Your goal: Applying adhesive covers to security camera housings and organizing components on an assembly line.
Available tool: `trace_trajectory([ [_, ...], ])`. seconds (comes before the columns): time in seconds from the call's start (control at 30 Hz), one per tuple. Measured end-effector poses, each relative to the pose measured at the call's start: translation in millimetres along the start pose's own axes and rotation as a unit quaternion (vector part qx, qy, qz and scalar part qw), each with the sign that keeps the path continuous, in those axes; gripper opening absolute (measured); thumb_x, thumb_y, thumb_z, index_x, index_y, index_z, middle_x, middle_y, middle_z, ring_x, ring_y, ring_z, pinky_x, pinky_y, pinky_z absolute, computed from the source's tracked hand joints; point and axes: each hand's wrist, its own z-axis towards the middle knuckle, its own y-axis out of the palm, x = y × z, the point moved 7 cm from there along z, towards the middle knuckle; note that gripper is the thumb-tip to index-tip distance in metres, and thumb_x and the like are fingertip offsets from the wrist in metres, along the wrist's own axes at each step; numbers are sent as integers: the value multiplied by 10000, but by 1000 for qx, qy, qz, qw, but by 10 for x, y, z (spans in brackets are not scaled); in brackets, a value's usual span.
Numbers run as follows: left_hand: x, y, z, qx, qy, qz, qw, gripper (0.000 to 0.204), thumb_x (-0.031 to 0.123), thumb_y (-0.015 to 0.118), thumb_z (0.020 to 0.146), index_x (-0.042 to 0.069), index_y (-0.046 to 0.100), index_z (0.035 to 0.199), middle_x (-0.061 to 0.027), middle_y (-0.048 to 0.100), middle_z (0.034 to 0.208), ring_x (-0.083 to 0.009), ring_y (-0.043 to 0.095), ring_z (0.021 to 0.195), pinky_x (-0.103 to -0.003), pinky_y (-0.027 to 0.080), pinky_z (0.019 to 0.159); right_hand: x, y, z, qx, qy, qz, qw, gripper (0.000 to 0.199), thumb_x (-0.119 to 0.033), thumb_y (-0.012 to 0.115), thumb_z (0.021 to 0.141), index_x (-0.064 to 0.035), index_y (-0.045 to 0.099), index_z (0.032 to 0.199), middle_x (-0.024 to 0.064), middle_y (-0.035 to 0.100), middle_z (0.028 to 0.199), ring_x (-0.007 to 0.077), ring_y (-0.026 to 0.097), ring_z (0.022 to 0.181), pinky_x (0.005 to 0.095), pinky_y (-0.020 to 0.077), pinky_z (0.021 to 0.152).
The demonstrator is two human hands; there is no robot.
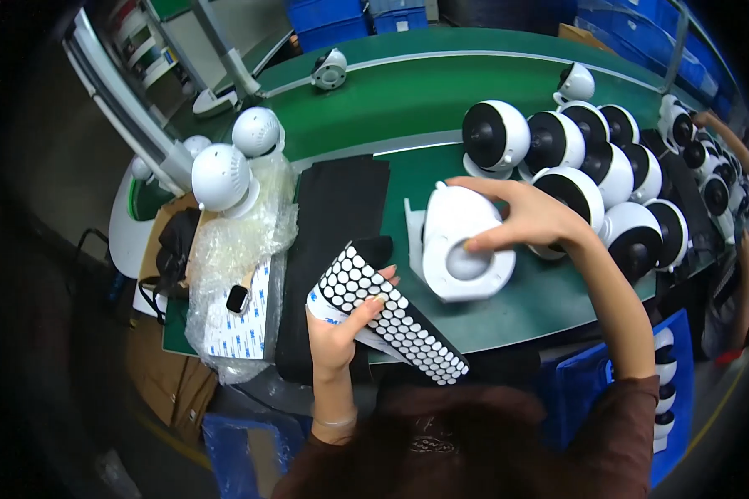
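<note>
Over the green bench [541,306], the grip of the right hand [534,213] clasps the white housing [459,218], probably stiff, light and slick, best held around its rounded body, while the left hand [338,334] pinches a likely flexible dotted sheet [401,326].

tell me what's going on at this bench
A person is handling two things over a green workbench. The left hand holds a black strip covered in white dots. The right hand grips a white camera-like unit, its thumb at the round opening. The strip and unit are not joined. More ball-shaped units with black fronts are grouped at the right, and bubble wrap lies at the left.
</note>
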Motion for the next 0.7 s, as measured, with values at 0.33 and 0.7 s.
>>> trace_trajectory([
  [0.33,21,132,49,43,55,17,997,295,-53,544,678,-73,504,969,-89,562,886,-102,526,744,-214,420,681,-39,-59,-2,-12,-50,-95,994,750,-431,629,628,-95,324,1225,191,431,1136,254,450,1012,303,340,858],
  [0.7,281,396,-189,93,189,86,974,338,-63,563,665,-90,477,991,-120,549,933,-131,524,816,-232,404,736,-408,220,-913,241,-168,22,956,198,-132,641,655,-37,586,820,76,583,739,158,556,664,236,420,526],
])
